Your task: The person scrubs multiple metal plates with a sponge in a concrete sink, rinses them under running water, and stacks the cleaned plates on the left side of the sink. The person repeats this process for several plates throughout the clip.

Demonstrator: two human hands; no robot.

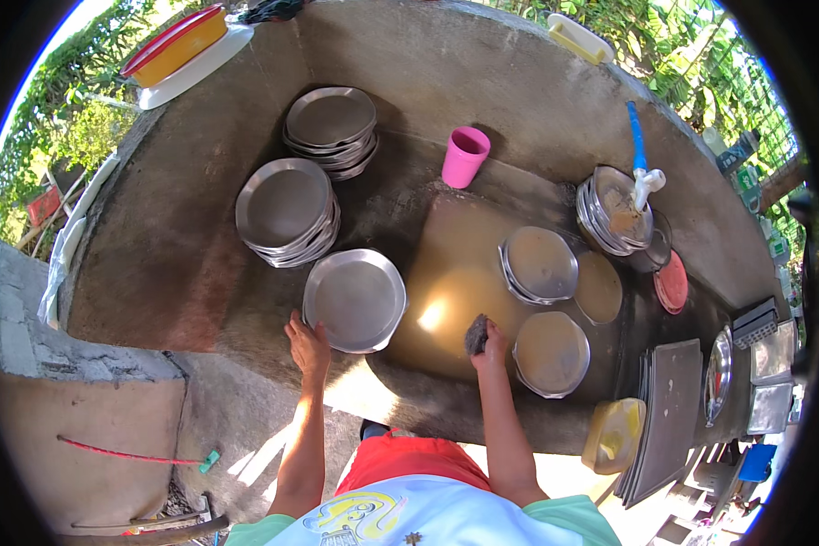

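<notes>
My left hand (308,348) is at the lower left rim of a round metal pan (355,300), its thumb over the rim and its fingers outside it. The pan lies face up on the concrete basin's left ledge, its inside bare and grey. In my right hand (493,345) is a dark wad of scouring wool (476,334), held above murky brown water (437,273). Right of that hand, a round pan (551,353) sits in the water with a brownish inside. Just beyond it are stacked pans (539,265) and a submerged pan (598,286).
Two pan stacks (286,205) (331,119) stand on the left. A pink cup (465,157) stands at the back. Beneath a white tap (647,183) are more pans (597,211), beside a red lid (670,281). Flat trays (665,409) and a yellowish container (613,435) line the right edge.
</notes>
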